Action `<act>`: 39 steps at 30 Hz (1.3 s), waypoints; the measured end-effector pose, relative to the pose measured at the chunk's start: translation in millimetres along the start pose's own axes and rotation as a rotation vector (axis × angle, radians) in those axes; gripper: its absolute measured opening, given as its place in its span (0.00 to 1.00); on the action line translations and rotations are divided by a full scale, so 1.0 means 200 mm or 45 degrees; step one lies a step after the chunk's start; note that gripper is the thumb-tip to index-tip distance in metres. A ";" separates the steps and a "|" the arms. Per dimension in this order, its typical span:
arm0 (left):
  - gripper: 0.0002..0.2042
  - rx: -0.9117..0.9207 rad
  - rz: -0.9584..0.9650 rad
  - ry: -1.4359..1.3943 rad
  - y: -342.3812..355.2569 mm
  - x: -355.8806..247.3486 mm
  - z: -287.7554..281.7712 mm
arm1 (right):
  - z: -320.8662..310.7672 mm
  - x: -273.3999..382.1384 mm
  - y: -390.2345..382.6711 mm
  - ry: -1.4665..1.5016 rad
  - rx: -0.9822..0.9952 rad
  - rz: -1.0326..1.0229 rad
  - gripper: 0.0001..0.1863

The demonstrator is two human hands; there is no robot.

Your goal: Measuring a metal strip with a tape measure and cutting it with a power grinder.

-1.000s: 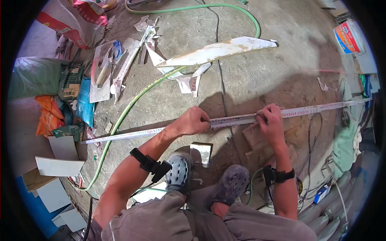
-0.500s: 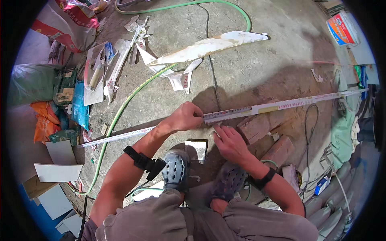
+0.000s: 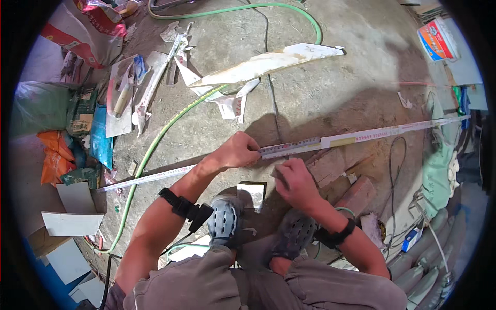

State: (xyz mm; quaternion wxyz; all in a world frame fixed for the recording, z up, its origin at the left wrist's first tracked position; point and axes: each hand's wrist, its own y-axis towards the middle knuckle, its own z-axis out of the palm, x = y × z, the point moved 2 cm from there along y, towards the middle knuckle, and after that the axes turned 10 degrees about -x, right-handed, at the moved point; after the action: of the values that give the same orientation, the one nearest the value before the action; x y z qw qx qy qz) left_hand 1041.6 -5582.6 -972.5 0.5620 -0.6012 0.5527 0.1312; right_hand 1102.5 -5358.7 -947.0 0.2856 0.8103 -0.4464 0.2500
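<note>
A long white printed strip (image 3: 382, 131) stretches across the floor, with a shorter printed measuring strip (image 3: 299, 143) along it near the middle. My left hand (image 3: 238, 150) has curled fingers gripping the strips at the shorter one's left end. Below and right of it, my right hand (image 3: 295, 182) is closed on a small dark flat piece (image 3: 279, 174), just off the strip's near side; what that piece is I cannot make out. A pale square block (image 3: 251, 195) lies between my shoes, below my hands.
A white board offcut (image 3: 268, 66), torn paper and a green hose (image 3: 132, 196) lie ahead. Bags (image 3: 103, 137) and cut tiles (image 3: 72, 223) crowd the left. At right are a white bucket (image 3: 436, 39), pale green sacks (image 3: 436, 175), wood pieces (image 3: 356, 196) and looped cables (image 3: 395, 181).
My right hand has left the strip, moving left and down toward my left hand, and now has a small dark piece in its fingers. My left hand has shifted slightly left with the view.
</note>
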 end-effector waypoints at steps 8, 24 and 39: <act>0.10 0.080 -0.014 -0.048 0.01 -0.01 -0.01 | -0.50 -0.36 -0.01 1.366 -0.057 1.177 0.18; 0.11 0.150 -0.147 -0.141 -0.08 -0.04 0.12 | -0.56 -0.40 -0.06 1.647 -0.278 1.332 0.18; 0.11 0.130 -0.222 -0.123 -0.06 0.00 0.15 | -0.39 -0.44 -0.09 0.639 -0.448 1.145 0.13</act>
State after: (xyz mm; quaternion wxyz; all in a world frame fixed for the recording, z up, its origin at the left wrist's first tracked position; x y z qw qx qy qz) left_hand 1064.2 -5560.9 -976.4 0.6270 -0.6108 0.4765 0.0823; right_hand 1064.1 -5246.2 -953.1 0.3794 0.3948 -0.7023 0.4549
